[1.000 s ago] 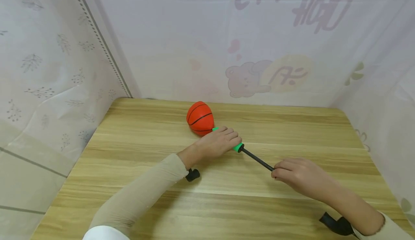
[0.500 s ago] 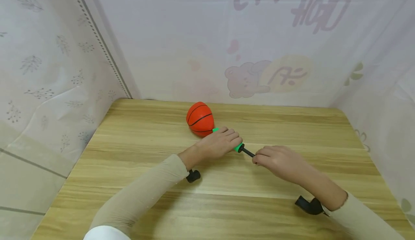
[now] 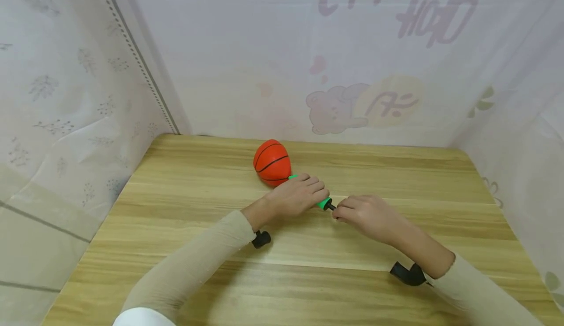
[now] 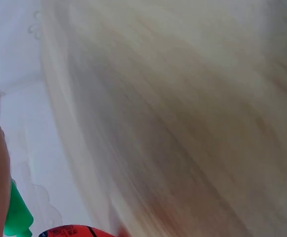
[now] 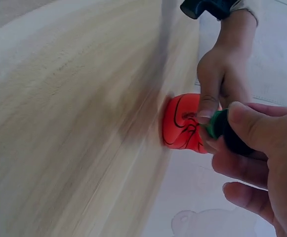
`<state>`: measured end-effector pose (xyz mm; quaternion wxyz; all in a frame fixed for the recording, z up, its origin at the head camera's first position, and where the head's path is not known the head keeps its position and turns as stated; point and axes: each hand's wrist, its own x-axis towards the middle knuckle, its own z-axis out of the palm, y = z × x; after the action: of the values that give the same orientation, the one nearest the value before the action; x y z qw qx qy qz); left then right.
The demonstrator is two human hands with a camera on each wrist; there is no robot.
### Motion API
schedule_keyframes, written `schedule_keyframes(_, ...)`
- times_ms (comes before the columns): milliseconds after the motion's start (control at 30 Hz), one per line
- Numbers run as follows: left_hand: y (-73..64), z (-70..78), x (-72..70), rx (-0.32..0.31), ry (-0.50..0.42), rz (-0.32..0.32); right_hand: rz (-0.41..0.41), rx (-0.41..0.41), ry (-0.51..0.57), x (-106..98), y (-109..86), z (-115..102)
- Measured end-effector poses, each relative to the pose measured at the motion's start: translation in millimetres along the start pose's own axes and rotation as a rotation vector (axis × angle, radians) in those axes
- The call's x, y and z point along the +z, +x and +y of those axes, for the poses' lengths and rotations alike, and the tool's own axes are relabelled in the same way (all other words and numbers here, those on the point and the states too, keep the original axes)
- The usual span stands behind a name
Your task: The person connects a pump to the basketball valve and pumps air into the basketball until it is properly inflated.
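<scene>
In the head view a red toy basketball [image 3: 271,162], dented and not fully round, lies on the table near its back edge. My left hand [image 3: 294,196] grips the green barrel of a hand pump [image 3: 325,203], whose front end points into the ball. A short piece of black rod shows between barrel and my right hand [image 3: 370,217], which holds the pump's far end. The right wrist view shows the dark pump handle [image 5: 236,140] pinched between thumb and fingers. Green pump nozzle end [image 4: 19,215] and ball's edge [image 4: 71,231] appear low in the left wrist view.
The wooden table [image 3: 211,287] reaches to a pale printed curtain [image 3: 229,61] at the back and sides. Black wrist mounts stick out below each forearm, the left one [image 3: 262,239] and the right one [image 3: 407,273], both low over the table.
My right hand has moved left and forward toward my left hand, pushing the black rod into the barrel. The left hand and the ball stay almost where they were.
</scene>
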<state>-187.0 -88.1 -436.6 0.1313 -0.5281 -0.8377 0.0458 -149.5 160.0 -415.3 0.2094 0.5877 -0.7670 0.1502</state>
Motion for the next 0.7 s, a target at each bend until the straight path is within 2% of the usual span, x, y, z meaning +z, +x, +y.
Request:
schedule_keyframes(300,-0.9,-2.6,1.8,0.019,-0.019,0.028,0.0,-0.009,-0.013,-20,-24.5,-13)
schedule_keyframes(500,-0.9,-3.4,0.8,0.009,-0.044,0.0,0.026,0.009,0.015,-32,-40.1,-19)
schedule_keyframes(700,-0.7,-5.2,1.0,-0.009,-0.072,-0.004,0.013,0.026,0.048,-43,-49.4,-22)
